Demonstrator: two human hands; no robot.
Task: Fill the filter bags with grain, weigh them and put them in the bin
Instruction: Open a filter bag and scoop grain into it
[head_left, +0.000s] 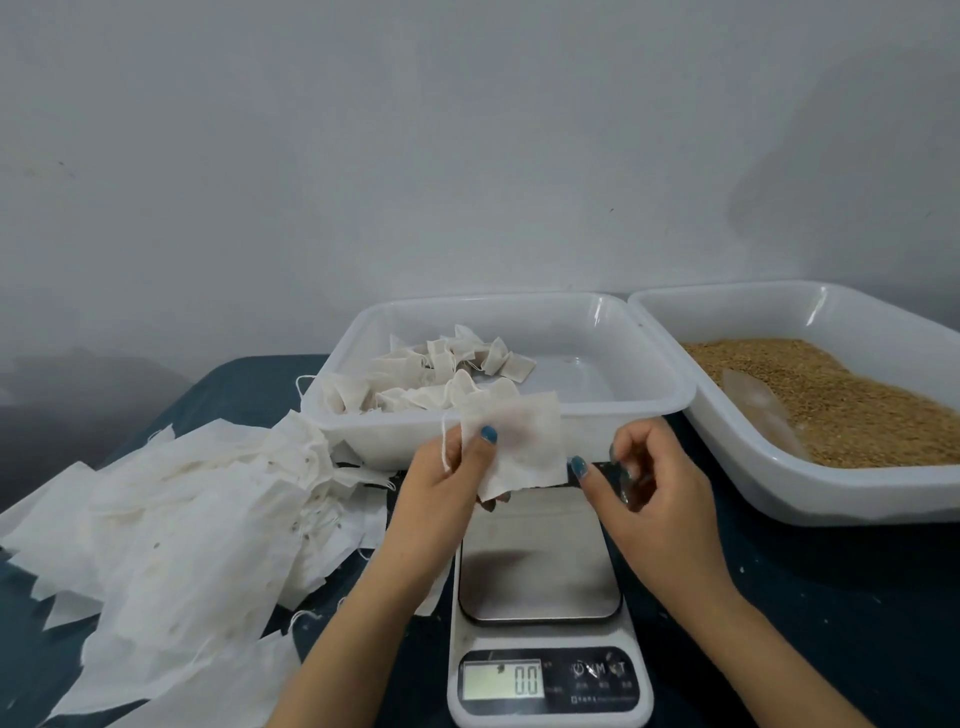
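Note:
My left hand pinches an empty white filter bag by its left side and holds it up above the scale. My right hand hovers just right of the bag, fingers loosely curled, thumb tip at the bag's lower right corner; I see nothing in it. The scale's plate is bare and its display reads 0.0. Behind it, the white bin holds several filled, tied bags on its left side. At the right, a white tray holds brown grain.
A clear plastic scoop lies in the grain near the tray's left wall. A loose pile of empty filter bags with strings covers the dark blue tabletop at the left. A grey wall stands right behind the bins.

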